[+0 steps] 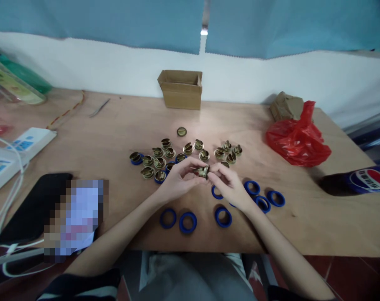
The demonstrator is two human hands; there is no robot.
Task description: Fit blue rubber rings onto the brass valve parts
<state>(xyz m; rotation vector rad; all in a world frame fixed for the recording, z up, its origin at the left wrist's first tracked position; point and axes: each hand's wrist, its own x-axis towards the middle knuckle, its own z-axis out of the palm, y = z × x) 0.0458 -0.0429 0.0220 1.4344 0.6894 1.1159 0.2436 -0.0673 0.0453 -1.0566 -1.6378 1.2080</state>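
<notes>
Above the middle of the wooden table, my left hand (181, 179) pinches a round brass-coloured metal fitting (203, 172) between thumb and fingers. The fingertips of my right hand (227, 180) close on the fitting's right side. Behind my hands lie several similar metal fittings (159, 162), each with a raised flap or bar on top; a few at the left sit in blue rings. Nearer to me, several loose blue rings (188, 223) lie flat, and more blue rings (276, 198) are spread to the right of my right hand.
An open cardboard box (182, 95) stands by the wall. A red plastic bag (298, 142) and a cola bottle (359, 180) lie at the right. On the left are a black phone (36, 207), a white power strip (23, 150) with cables, and tweezers (100, 108).
</notes>
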